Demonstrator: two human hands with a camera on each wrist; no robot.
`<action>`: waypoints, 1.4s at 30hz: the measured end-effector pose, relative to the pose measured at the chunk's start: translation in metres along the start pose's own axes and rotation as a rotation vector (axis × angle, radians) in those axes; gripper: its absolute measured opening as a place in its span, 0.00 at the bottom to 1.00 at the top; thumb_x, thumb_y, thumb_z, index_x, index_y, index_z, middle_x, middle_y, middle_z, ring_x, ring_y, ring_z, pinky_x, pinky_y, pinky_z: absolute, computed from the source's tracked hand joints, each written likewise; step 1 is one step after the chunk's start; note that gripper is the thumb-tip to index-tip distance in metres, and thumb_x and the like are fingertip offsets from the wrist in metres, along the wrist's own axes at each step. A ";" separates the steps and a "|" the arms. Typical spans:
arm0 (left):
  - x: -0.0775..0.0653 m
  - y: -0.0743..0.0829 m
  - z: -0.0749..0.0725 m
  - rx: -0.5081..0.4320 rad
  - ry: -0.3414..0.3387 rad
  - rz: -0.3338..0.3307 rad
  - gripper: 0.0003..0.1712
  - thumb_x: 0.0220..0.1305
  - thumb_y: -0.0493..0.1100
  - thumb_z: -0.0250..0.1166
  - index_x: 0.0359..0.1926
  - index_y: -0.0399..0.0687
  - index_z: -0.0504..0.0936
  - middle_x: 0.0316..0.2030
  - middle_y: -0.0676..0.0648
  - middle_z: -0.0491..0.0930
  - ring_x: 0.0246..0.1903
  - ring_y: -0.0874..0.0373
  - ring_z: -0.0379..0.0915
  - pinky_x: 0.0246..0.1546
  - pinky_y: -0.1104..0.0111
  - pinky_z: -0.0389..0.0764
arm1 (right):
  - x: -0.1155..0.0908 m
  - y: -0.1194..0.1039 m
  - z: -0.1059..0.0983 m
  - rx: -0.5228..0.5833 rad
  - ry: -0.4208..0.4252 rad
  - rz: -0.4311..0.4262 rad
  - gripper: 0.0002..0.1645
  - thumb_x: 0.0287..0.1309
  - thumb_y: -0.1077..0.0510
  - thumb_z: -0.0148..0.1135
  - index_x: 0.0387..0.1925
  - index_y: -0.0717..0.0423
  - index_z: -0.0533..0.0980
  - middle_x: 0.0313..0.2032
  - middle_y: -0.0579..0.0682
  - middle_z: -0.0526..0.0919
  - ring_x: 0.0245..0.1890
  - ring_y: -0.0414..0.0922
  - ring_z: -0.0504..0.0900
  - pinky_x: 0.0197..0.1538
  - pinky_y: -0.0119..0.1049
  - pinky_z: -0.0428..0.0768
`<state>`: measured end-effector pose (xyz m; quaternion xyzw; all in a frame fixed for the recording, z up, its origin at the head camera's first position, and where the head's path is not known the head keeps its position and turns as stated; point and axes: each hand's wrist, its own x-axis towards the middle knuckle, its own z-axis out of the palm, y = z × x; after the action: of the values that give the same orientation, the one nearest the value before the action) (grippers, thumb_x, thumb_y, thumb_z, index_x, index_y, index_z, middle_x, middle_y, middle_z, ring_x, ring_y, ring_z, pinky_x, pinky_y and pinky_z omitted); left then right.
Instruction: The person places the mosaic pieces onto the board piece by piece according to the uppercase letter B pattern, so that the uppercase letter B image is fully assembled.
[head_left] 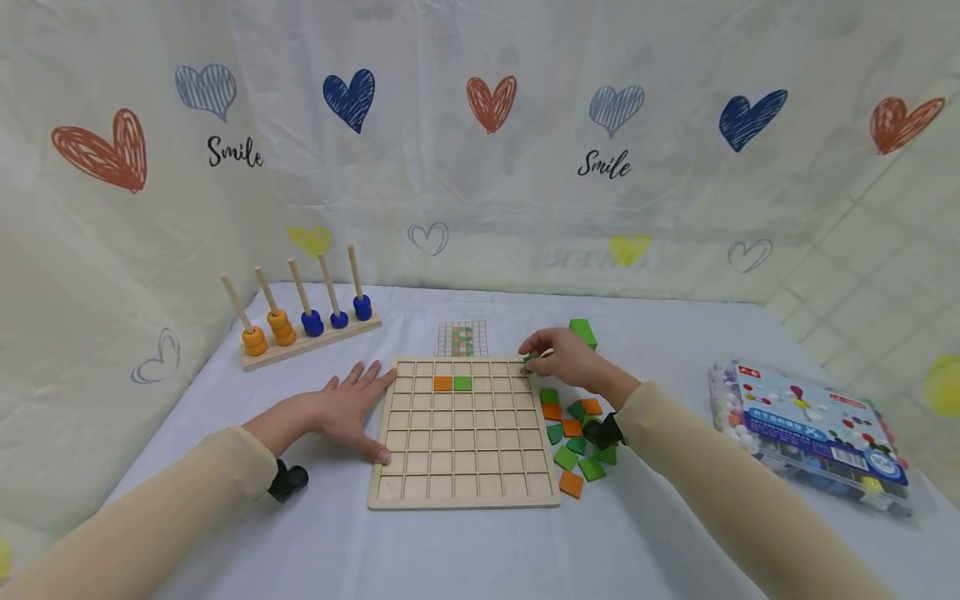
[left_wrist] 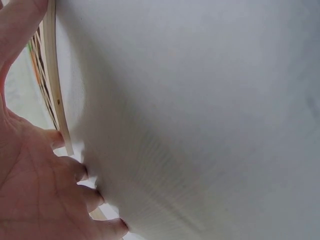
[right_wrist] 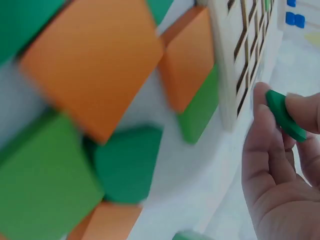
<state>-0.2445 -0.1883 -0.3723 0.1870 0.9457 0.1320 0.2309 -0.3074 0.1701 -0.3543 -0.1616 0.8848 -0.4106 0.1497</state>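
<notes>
A wooden grid board (head_left: 465, 483) lies in the middle of the table. An orange square tile (head_left: 443, 383) and a light green one (head_left: 462, 383) sit side by side in its second row. My left hand (head_left: 341, 415) is spread along the board's left edge, thumb on the rim and fingers near the far left corner. Between thumb and fingers, my right hand (head_left: 558, 357) pinches a dark green tile (right_wrist: 285, 115) with a curved edge, at the board's far right corner. Loose orange, light green and dark green tiles (head_left: 571, 484) lie right of the board, partly under the right wrist.
Behind the board lies a printed pattern card (head_left: 446, 340). A green block (head_left: 582, 332) stands beyond the right hand. At the back left is a wooden peg stand (head_left: 266, 358) with orange and blue beads. A clear plastic box (head_left: 817, 433) of coloured parts lies far right.
</notes>
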 end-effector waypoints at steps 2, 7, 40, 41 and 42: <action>0.000 0.000 0.000 -0.001 -0.001 -0.003 0.76 0.48 0.71 0.76 0.82 0.42 0.41 0.81 0.30 0.35 0.79 0.27 0.25 0.72 0.27 0.38 | 0.002 -0.003 0.004 0.021 0.010 -0.010 0.17 0.69 0.64 0.61 0.56 0.68 0.76 0.45 0.60 0.82 0.49 0.55 0.85 0.54 0.47 0.85; 0.000 0.001 0.000 0.003 -0.001 -0.006 0.76 0.48 0.71 0.76 0.82 0.43 0.41 0.81 0.30 0.35 0.79 0.27 0.26 0.72 0.27 0.38 | 0.008 -0.008 0.015 0.049 0.041 -0.007 0.20 0.66 0.62 0.67 0.56 0.67 0.79 0.45 0.60 0.85 0.45 0.54 0.86 0.52 0.47 0.86; -0.002 0.004 -0.001 0.008 0.005 -0.003 0.76 0.48 0.70 0.76 0.82 0.41 0.42 0.81 0.29 0.36 0.79 0.26 0.27 0.72 0.27 0.39 | 0.023 -0.036 0.057 -0.276 0.034 0.055 0.04 0.61 0.60 0.73 0.36 0.57 0.88 0.36 0.49 0.89 0.38 0.43 0.83 0.46 0.38 0.83; -0.002 0.004 -0.001 0.009 0.005 -0.003 0.76 0.48 0.71 0.76 0.82 0.41 0.42 0.81 0.29 0.36 0.79 0.26 0.27 0.72 0.26 0.39 | 0.022 -0.036 0.057 -0.278 0.034 0.057 0.04 0.61 0.60 0.73 0.37 0.57 0.88 0.36 0.49 0.90 0.38 0.43 0.83 0.46 0.38 0.83; -0.001 0.003 -0.001 0.010 0.005 -0.003 0.76 0.48 0.71 0.76 0.82 0.41 0.42 0.81 0.29 0.36 0.79 0.27 0.27 0.72 0.27 0.39 | 0.022 -0.037 0.057 -0.281 0.035 0.057 0.04 0.61 0.60 0.73 0.37 0.57 0.88 0.36 0.50 0.90 0.38 0.43 0.83 0.46 0.38 0.83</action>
<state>-0.2430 -0.1861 -0.3699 0.1862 0.9472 0.1275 0.2278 -0.2986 0.1001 -0.3641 -0.1488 0.9402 -0.2812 0.1217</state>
